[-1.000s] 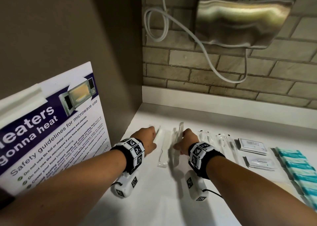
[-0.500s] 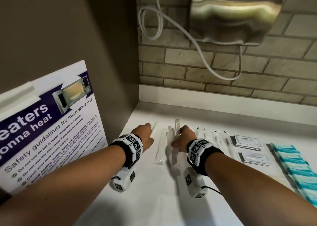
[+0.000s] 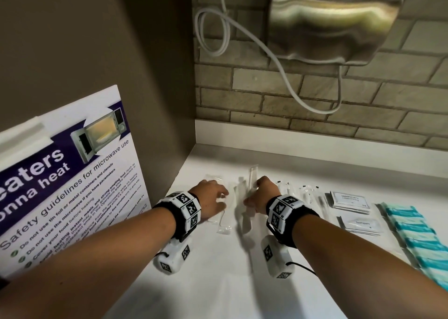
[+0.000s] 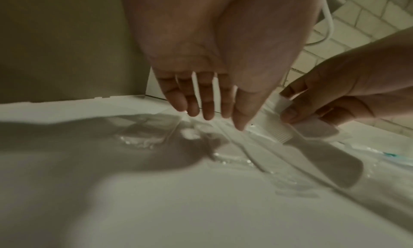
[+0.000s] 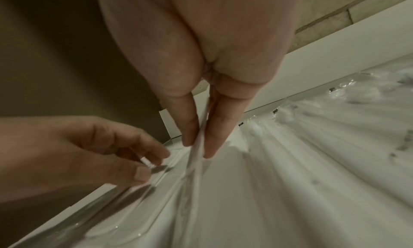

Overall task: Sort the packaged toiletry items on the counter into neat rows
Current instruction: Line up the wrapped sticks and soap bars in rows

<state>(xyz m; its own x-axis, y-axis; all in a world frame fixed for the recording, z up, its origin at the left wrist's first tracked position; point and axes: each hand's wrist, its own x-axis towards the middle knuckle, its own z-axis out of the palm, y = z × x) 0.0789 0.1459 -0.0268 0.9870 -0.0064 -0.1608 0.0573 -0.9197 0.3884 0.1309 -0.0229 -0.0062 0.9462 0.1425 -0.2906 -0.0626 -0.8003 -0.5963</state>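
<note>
A wrapped comb (image 3: 252, 180) is pinched on edge by the right hand (image 3: 263, 194) above the counter (image 3: 218, 282), beside the wrapped toothbrush (image 3: 224, 218) under the left hand's (image 3: 213, 201) straight fingers; it is judged that laying it flat, parallel, comes next.

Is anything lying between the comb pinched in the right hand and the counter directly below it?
Yes. The right hand pinches the wrapped comb, tilted, above clear-wrapped toothbrush packets lying on the counter. The left hand rests open on those packets beside it.
</note>
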